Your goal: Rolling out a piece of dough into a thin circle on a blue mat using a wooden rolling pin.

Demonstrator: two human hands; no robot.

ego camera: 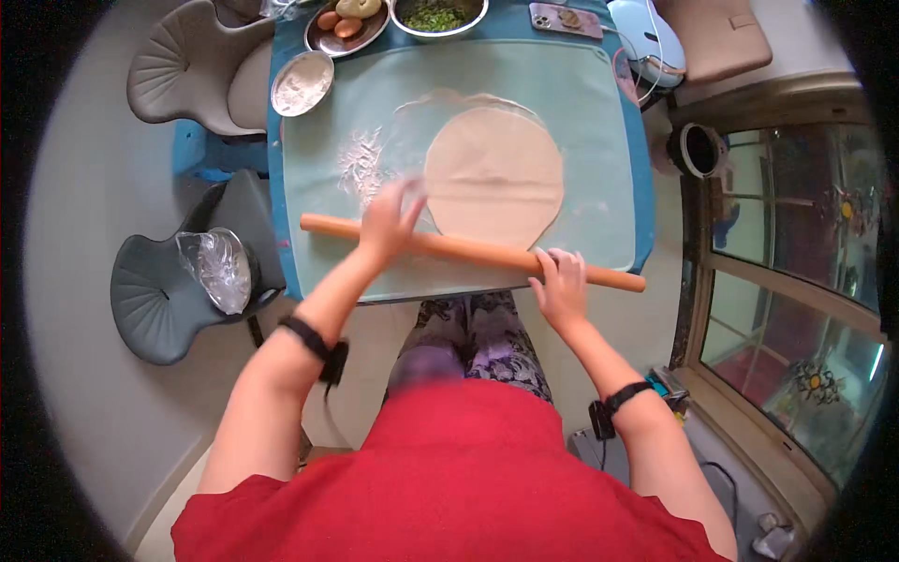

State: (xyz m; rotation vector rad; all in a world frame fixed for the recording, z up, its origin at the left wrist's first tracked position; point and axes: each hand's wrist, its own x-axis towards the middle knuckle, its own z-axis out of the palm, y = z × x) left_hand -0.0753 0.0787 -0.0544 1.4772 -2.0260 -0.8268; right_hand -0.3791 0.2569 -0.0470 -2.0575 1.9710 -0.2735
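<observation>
A flat round dough sheet (495, 151) lies on a pale green silicone mat (337, 274), with faint creases across its middle. A long wooden rolling pin (470, 251) lies slantwise over the near side of the mat, at the sheet's near edge. My right hand (564, 284) rests on the pin towards its right end, fingers over the wood. Slightly blurred, my left hand (390, 221) is over the left part of the pin, fingers apart and reaching towards the sheet's left edge. Whether its palm touches the pin I cannot tell. Loose flour (362, 165) is scattered left of the sheet.
Along the far side are a bowl of flour (303, 83), a metal plate (340, 48) with eggs and dough, a bowl of chopped greens (435, 17) and a phone (565, 20) on a cable. Chairs (151, 302) stand left; a window (786, 281) is right.
</observation>
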